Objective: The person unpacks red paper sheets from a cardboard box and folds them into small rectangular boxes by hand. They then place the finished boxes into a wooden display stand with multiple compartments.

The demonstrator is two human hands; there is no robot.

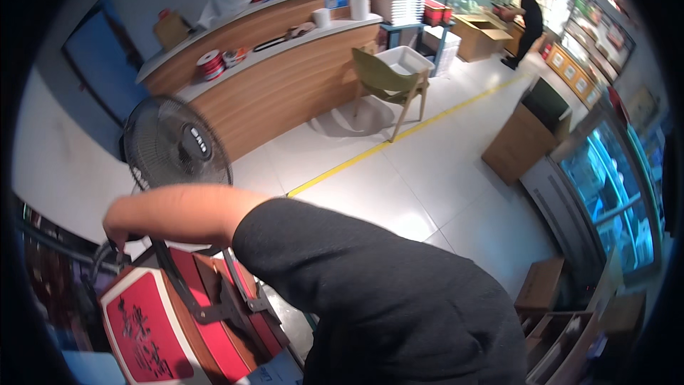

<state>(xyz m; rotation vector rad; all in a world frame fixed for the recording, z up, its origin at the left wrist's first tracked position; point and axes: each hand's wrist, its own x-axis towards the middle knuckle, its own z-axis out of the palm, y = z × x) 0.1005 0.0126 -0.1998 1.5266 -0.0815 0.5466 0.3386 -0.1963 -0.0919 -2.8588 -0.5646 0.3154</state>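
Note:
My right arm, in a black short sleeve, reaches across to the left. My right hand bends down beside a black curved handle or cord. Its fingers look curled, but what lies inside them is mostly hidden. Just below sits a red and brown gift box with a cream-bordered red panel and dark brush-style marks. Black carrying handles stand up from the red and brown boxes beside it. A black standing fan is directly beyond my forearm. My left hand does not show.
A wood-fronted counter runs behind the fan. Past it stand a green chair holding a white tub. On the right are a tall carton and a lit glass-door cooler. A person in black stands at an open carton.

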